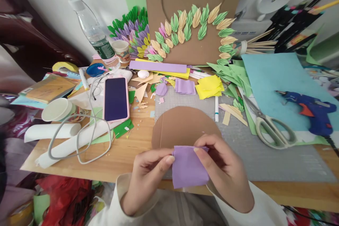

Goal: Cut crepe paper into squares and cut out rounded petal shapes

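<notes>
- the left hand (147,176) pinches the far left corner of a purple paper square (189,170) between thumb and fingers.
- the right hand (227,172) pinches the same far edge towards its right end, thumb on top; some fingers are hidden behind.
- the square hangs between the hands, above the near edge of the worktop (137,157). a narrow band seems folded along its far edge, so the step looks like pleating.
- to do that well, i'd line up both ends before creasing, run the thumbs outward from the middle, and keep each strip equally narrow. a light grip should spare thin paper from wrinkles.
- just beyond, a cardboard disc (182,126) lies on the grey mat (267,166); its flat face could give firmer backing for creases.
- farther off sit purple sheets (184,87) beside yellow sheets (209,87).
- at the back, pleated leaves (203,15) on upright cardboard (185,50) offer a guide for pleat width.
</notes>
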Tool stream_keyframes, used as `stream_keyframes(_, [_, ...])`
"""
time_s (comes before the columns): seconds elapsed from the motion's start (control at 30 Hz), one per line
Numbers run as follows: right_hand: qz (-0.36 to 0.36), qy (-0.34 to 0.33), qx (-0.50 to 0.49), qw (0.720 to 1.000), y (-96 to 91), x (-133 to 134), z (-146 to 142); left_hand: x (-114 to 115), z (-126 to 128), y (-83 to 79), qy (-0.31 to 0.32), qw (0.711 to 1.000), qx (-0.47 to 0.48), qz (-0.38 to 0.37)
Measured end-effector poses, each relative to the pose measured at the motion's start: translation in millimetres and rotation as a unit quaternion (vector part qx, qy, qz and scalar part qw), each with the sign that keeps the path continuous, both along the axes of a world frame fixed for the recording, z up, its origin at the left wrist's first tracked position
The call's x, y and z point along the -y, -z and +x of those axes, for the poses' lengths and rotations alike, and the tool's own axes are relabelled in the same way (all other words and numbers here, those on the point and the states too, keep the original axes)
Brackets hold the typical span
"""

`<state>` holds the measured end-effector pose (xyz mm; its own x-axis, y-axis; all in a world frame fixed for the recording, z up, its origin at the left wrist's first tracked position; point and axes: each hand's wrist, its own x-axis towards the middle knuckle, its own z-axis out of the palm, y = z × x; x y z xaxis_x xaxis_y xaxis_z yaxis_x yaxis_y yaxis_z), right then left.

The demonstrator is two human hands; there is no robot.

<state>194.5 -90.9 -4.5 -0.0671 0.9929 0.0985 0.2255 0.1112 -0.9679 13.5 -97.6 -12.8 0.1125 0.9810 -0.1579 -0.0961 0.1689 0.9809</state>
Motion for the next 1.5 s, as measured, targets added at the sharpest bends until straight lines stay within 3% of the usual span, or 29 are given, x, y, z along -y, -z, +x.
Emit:
stream_keyframes(0.17, [-0.011, -0.028, 0.001, 1.0, 2.2, -2, 3, -6, -6, 2.4, 0.005, 0.996, 0.081, -0.04])
stream_keyframes(0.3, [-0.015, -0.051, -0.016, 0.998, 2.4, -3, 3, -11, -10, 3.9, 0.072, 0.978, 0.18, -0.08])
stream_keyframes(0.4, [-0.019, -0.059, -0.019, 0.998, 1.1, -5, 3, -15, -12, 5.3, 0.098, 0.974, 0.189, -0.072])
stream_keyframes(0.53, [-0.02, -0.056, -0.016, 0.998, 1.8, -9, 5, -22, -11, 5.6, 0.097, 0.982, 0.152, -0.051])
stream_keyframes(0.7, [-0.002, -0.03, 0.017, 0.999, 3.2, -17, 7, -33, -6, -1.7, 0.047, 0.996, 0.069, -0.012])
stream_keyframes(0.8, [0.028, -0.007, 0.054, 0.998, 6.0, -30, 11, -41, -1, -2.1, 0.079, 0.995, 0.046, -0.029])
stream_keyframes(0.9, [0.032, -0.009, 0.089, 0.995, 16.5, -49, 14, -48, 3, 4.3, 0.113, 0.991, 0.001, -0.065])
stream_keyframes(1.0, [0.019, -0.041, 0.112, 0.993, 33.1, -68, 16, -50, -1, 12.6, 0.089, 0.989, -0.121, 0.004])
stream_keyframes(1.07, [0.014, -0.059, 0.123, 0.991, 43.2, -78, 18, -48, -9, 16.6, 0.083, 0.955, -0.258, 0.123])
stream_keyframes(1.17, [0.011, -0.078, 0.143, 0.987, 51.8, -87, 19, -43, -25, 21.0, 0.205, 0.827, -0.426, 0.305])
stream_keyframes(1.27, [0.012, -0.085, 0.162, 0.983, 53.0, -93, 18, -41, -32, 26.0, 0.252, 0.727, -0.505, 0.391])
stream_keyframes(1.37, [0.015, -0.084, 0.173, 0.981, 51.1, -97, 16, -43, -29, 31.0, 0.231, 0.687, -0.549, 0.416])
stream_keyframes(1.5, [0.017, -0.085, 0.183, 0.979, 46.5, -97, 14, -51, -20, 33.9, 0.215, 0.665, -0.575, 0.425])
